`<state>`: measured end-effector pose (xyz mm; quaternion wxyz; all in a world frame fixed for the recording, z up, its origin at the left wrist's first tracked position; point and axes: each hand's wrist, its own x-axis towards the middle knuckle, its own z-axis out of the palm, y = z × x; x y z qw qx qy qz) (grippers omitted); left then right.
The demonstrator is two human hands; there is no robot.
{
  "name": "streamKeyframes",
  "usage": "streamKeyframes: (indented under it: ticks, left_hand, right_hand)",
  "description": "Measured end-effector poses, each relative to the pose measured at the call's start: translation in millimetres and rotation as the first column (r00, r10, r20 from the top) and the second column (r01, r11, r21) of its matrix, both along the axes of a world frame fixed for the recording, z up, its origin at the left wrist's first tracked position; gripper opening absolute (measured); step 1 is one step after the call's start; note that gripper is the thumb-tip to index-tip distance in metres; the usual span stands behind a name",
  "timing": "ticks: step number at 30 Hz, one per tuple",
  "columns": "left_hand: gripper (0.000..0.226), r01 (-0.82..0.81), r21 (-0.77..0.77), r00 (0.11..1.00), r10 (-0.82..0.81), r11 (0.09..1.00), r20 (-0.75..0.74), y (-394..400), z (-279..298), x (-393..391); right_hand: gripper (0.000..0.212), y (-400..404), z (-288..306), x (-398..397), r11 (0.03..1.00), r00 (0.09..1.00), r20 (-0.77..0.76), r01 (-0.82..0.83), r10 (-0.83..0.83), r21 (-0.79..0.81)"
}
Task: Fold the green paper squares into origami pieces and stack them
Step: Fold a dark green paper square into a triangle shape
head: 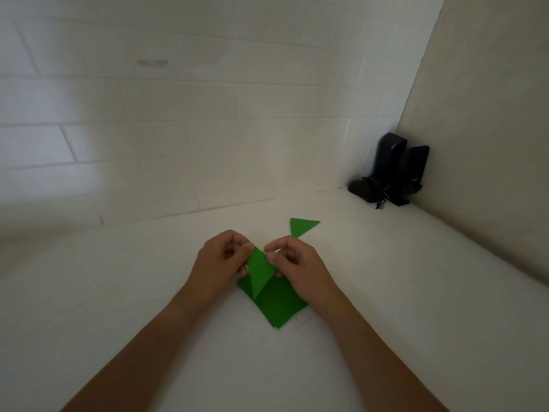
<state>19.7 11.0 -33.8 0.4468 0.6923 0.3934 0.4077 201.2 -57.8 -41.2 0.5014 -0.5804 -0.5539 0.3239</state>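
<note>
A green paper piece (260, 270), partly folded into a narrow triangle, is held up between both hands above a flat stack of green paper squares (277, 307) on the white table. My left hand (221, 263) pinches its upper left corner. My right hand (292, 263) pinches its right edge with thumb and fingers. A finished green folded triangle (301, 226) lies flat on the table beyond my right hand.
A pair of black speakers with a tangled cord (389, 173) stands in the back right corner. A white tiled wall (178, 129) runs along the back and a beige wall (490, 144) closes the right side. The white table (133, 292) stretches to the left.
</note>
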Motion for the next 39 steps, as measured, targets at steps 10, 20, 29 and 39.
streamKeyframes:
  ticks: [10,20,29,39]
  left_hand:
    - [0.038,0.126,-0.149,0.991,-0.118,0.981,0.058,-1.8,-2.6,1.2]
    - [0.037,0.152,-0.181,0.987,-0.140,0.972,0.078,-5.0,1.6,1.5]
    - [0.036,0.125,-0.241,0.985,-0.091,0.962,0.147,-7.0,4.3,2.8]
    - [0.046,0.121,-0.167,0.992,-0.111,0.979,0.064,-4.2,0.0,-1.0]
  right_hand:
    - [0.010,1.0,-0.7,1.1,0.995,0.997,-0.014,0.080,-0.080,0.055]
    - [0.017,-0.5,-0.7,-4.8,0.998,0.994,0.083,0.065,-0.067,0.018]
    - [0.027,-2.7,2.5,-4.9,1.000,0.993,0.119,0.010,-0.010,0.006]
    - [0.013,1.0,0.4,-3.7,0.994,0.986,0.129,0.100,-0.104,0.035]
